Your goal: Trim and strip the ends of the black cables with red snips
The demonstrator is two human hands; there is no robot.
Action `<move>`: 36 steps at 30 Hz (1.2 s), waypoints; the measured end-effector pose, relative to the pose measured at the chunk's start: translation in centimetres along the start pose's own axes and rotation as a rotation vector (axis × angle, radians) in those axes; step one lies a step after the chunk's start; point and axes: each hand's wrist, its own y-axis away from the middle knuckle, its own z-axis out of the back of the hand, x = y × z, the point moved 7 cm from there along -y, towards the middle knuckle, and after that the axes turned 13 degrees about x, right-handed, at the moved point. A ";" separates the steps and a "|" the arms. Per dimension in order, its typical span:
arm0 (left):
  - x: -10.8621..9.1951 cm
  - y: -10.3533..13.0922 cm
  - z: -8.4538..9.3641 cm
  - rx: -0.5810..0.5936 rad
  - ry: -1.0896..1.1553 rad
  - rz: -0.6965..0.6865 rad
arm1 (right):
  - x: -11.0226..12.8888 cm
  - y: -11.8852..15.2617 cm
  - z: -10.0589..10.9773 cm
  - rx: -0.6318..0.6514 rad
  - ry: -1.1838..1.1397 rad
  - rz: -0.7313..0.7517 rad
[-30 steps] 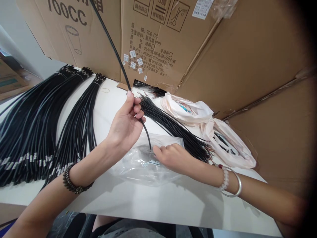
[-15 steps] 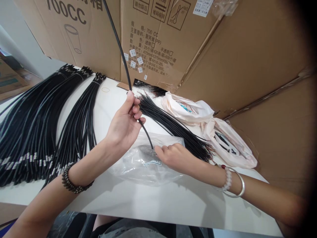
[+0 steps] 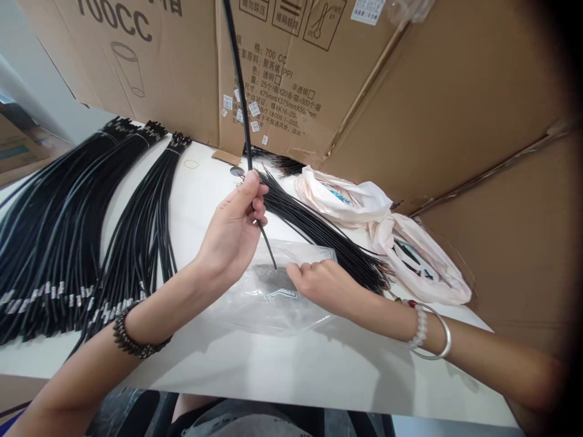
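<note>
My left hand (image 3: 241, 224) is closed around a black cable (image 3: 246, 121), its thumb on top. The cable runs upward past the top of the view, and its lower end hangs below my fingers over a clear plastic bag (image 3: 255, 309). My right hand (image 3: 319, 284) is closed in a curl just right of that lower end, above the bag, with a small gap between them. Its fingertips are turned away, so whatever they hold is hidden. Behind my hands lies a bundle of thin black wires (image 3: 319, 227) with bare copper-coloured ends.
Tied bundles of black cables (image 3: 64, 224) with pale tags cover the left of the white table (image 3: 273, 370). A white bag (image 3: 346, 203) and another white bag (image 3: 421, 264) stand at the right. Tall cardboard boxes (image 3: 291, 91) wall off the back. A rubber band (image 3: 191, 164) lies behind.
My left hand has shifted slightly right with the cable. The cable's lower end has come away from my right fingertips, which have barely moved.
</note>
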 end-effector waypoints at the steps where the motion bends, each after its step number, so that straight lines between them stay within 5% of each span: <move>1: 0.0 0.0 0.0 0.003 -0.003 -0.002 | -0.1 0.1 0.1 -0.002 0.000 -0.006; 36: 0.3 0.4 0.4 -0.038 -0.071 0.098 | 0.0 -0.2 -0.5 0.037 -0.016 0.008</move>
